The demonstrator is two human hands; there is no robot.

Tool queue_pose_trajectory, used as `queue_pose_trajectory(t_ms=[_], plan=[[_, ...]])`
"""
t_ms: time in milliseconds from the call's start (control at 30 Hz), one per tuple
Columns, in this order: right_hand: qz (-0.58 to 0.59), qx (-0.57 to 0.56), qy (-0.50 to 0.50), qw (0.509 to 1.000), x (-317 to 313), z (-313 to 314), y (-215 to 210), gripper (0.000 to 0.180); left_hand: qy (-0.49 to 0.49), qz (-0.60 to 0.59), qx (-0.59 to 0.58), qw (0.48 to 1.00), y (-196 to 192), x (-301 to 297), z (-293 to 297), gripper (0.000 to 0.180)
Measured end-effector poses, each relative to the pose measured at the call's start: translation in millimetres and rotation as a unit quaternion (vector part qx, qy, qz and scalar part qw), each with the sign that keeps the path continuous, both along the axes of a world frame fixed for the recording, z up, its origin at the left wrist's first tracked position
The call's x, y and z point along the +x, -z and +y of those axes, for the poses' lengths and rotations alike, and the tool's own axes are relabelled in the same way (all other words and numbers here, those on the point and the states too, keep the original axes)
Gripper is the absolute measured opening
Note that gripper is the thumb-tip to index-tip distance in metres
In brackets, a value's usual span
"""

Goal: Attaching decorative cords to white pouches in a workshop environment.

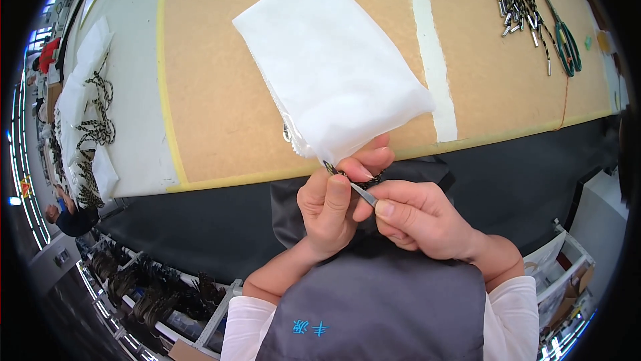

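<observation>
- Patterned cord (342, 174), in the head view: pinched between thumb and fingers of the left hand (330, 207), below the white pouch (334, 60); the right hand (420, 219) pinches slim metal tweezers (366, 195) beside it.
- If the tweezers skid off the cord, their point could prick the left fingertips or snag the pouch's thin cloth.
- A slack left pinch could let the cord slip.
- Fingers hide the cord's course and the tweezers' tip; whether cord and pouch join, I cannot tell.
</observation>
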State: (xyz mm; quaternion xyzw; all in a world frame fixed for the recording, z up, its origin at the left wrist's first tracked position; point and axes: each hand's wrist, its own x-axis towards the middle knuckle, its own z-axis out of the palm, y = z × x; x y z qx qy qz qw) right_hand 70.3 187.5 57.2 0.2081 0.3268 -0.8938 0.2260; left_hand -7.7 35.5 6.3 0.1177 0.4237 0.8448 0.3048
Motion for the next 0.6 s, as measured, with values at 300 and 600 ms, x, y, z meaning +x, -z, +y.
queue_pose_trajectory(t_ms=[300,600], plan=[[0.167,0.412,-0.017,0.896,-13.4,-3.7,-3.9,0.025,0.016,0.009,-0.045,0.999,-2.6,-7.6,-3.9,0.036],[-0.055,-0.509,-0.001,0.859,24.0,-16.4,44.9,0.048,0.027,-0.121,0.073,0.99,-2.1,-7.6,-5.1,0.037]])
